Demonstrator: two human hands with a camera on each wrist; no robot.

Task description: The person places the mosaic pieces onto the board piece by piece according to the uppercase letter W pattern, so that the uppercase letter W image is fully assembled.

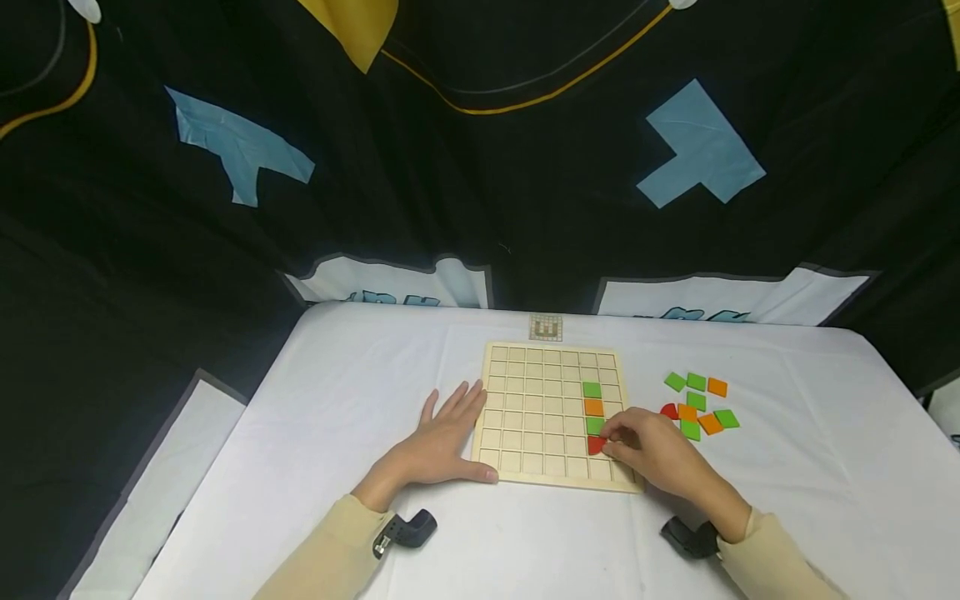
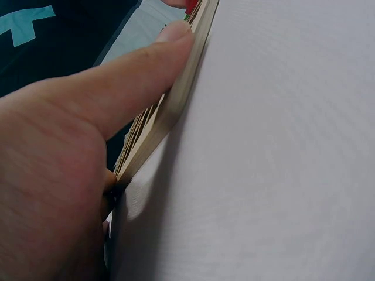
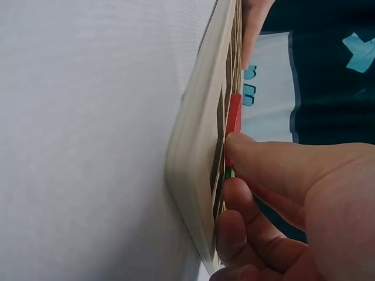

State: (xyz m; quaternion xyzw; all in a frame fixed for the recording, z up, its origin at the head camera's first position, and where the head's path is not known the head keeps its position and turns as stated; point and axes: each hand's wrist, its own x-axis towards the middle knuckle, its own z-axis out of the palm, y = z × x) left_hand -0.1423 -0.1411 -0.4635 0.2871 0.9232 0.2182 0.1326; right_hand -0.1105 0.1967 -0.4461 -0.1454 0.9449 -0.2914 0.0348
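Right hand is pinching a flat, bright red tile with curled fingers — it's on the pale gridded wooden board, right next to a green tile. Left hand is spread wide, touching the board's left edge.

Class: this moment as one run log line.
left hand: touches grid board; right hand: touches red piece on board; loose tiles: right of board

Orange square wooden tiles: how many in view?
4. One orange square tile sits on the beige wooden grid board; three lie loose right of it: back, left, front. The right hand might hide more.
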